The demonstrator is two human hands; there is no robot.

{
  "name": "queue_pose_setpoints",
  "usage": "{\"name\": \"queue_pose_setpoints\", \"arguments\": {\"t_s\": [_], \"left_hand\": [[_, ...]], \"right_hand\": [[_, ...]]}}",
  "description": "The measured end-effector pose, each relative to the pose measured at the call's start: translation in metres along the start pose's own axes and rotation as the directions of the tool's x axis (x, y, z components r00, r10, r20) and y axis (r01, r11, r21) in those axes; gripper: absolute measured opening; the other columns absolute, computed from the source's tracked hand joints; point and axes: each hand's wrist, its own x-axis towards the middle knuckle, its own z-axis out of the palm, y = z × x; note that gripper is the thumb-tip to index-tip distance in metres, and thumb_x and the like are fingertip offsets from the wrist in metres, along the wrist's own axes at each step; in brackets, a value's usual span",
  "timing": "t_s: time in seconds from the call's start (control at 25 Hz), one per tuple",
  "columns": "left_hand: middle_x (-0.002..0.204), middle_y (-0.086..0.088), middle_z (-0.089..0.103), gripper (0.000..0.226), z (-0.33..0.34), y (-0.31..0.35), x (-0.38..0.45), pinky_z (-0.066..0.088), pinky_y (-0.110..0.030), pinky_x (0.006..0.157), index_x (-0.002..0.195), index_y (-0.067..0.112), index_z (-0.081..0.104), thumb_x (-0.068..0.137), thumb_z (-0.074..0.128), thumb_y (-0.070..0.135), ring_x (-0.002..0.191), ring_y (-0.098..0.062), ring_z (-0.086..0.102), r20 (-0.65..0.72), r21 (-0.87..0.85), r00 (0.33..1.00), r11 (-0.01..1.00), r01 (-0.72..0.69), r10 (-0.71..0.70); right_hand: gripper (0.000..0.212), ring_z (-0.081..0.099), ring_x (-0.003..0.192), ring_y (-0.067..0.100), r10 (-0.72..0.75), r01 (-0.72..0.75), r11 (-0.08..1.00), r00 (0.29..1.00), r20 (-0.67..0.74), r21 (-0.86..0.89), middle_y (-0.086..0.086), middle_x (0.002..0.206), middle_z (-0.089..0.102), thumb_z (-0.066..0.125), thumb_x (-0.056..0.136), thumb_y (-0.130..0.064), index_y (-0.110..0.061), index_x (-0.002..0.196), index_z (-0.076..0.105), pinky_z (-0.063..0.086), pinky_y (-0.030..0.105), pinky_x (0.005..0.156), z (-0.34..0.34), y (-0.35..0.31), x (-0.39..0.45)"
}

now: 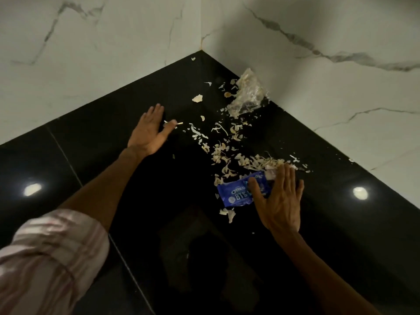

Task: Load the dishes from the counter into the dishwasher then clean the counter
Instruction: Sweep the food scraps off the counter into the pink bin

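Observation:
A glossy black counter (141, 189) runs into a corner between two marble walls. Pale dry peel scraps (223, 153) lie scattered across it, thickest toward the right wall. My left hand (151, 129) lies flat on the counter with straight fingers, at the left edge of the scraps. My right hand (280, 198) is spread flat, its palm and thumb pressing on a blue Oreo wrapper (236, 193), fingertips reaching into the scraps. A crumpled clear plastic bag (248, 95) with peels inside sits in the corner by the right wall.
White marble walls (329, 92) close the counter at the back and right. A seam (66, 160) runs across the counter on the left. Two ceiling lights reflect in the black surface. My rolled pink striped sleeve (50, 253) fills the lower left.

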Motion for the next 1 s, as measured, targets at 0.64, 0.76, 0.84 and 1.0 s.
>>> {"name": "queue_pose_setpoints", "arguments": {"t_s": [0.64,0.76,0.84,1.0], "left_hand": [[0.16,0.021,0.002,0.061,0.073,0.099,-0.171,0.012,-0.042,0.123,0.153,0.034,0.012,0.098,0.023,0.059,0.145,0.008,-0.005,-0.161,-0.604,0.984,0.796,-0.035,-0.08],[0.159,0.013,-0.019,0.078,0.085,0.099,-0.217,-0.007,-0.034,0.121,0.153,0.025,-0.009,0.091,0.005,0.072,0.144,-0.001,-0.023,-0.09,-0.257,0.987,0.961,0.103,-0.13],[0.159,-0.002,-0.025,0.089,0.096,0.111,-0.208,-0.015,-0.032,0.117,0.151,0.016,-0.017,0.087,-0.003,0.076,0.146,-0.014,-0.025,-0.06,-0.059,0.985,0.986,0.159,-0.162],[0.157,-0.006,-0.026,0.086,0.108,0.153,-0.164,-0.017,-0.032,0.115,0.151,0.011,-0.017,0.093,0.006,0.07,0.147,-0.019,-0.021,-0.001,-0.039,0.996,0.995,0.087,-0.087]], "right_hand": [[0.097,-0.001,0.15,0.019,0.003,-0.003,0.998,1.0,0.003,0.057,0.008,0.163,0.008,0.008,0.086,-0.078,-0.011,0.155,0.011,-0.004,0.043,0.122,-0.002,0.001,0.005],[0.096,-0.003,0.15,0.019,0.013,-0.014,0.999,1.0,0.027,0.048,0.007,0.164,0.005,0.008,0.085,-0.077,-0.011,0.156,0.009,-0.005,0.043,0.122,-0.002,0.0,0.006],[0.096,-0.005,0.15,0.019,0.014,-0.015,0.999,0.999,0.033,0.033,0.007,0.164,0.004,0.007,0.085,-0.076,-0.011,0.156,0.008,-0.007,0.041,0.122,-0.003,-0.001,0.005],[0.09,-0.007,0.15,0.018,0.014,-0.015,1.0,0.999,0.029,0.015,0.007,0.164,0.003,0.01,0.091,-0.073,-0.011,0.156,0.007,-0.008,0.041,0.122,-0.003,-0.002,0.005]]}}
